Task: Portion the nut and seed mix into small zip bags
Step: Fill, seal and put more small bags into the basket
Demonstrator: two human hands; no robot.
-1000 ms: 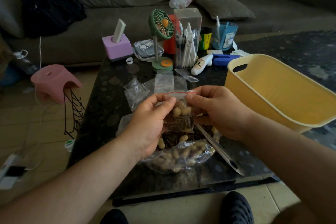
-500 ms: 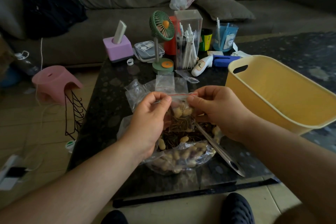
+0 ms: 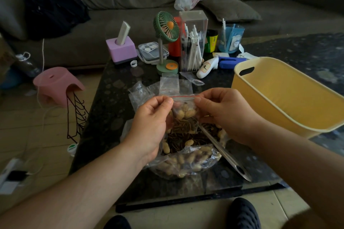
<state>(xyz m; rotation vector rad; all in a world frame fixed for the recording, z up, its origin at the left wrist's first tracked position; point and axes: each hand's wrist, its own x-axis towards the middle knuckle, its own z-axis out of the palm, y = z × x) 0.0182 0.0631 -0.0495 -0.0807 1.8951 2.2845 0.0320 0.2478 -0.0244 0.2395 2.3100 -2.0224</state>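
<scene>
a: where's the small zip bag [image 3: 184, 115] right now?

b: held up just above the big open bag of nut and seed mix [image 3: 186, 156], which sits on the dark table [image 3: 111, 98]. it's already loaded, pale peanuts near the top and dark seeds lower down.

a: and the hands?

b: the left hand [image 3: 150, 126] pinches the top left corner between thumb and forefinger, fingers curled tight on the plastic. the right hand [image 3: 225, 113] pinches the top right corner the same way. neither is holding anything else.

a: so what does the next move hang on?

b: the red seal strip [image 3: 184, 97]. it runs straight across from one pinch to the other, left to right, pulled flat between them. both hands sit at its ends, equally near, so i'd judge the closing means running fingers along that line. i can't tell whether it's already pressed shut.

a: anything in the way?

b: a metal spoon handle [image 3: 223, 152] sticks out of the big bag toward the right, below the right hand, clear of the seal. spare empty zip bags [image 3: 167, 84] lie just beyond, and the yellow basket [image 3: 279, 98] stands to the right, near the right hand.
</scene>
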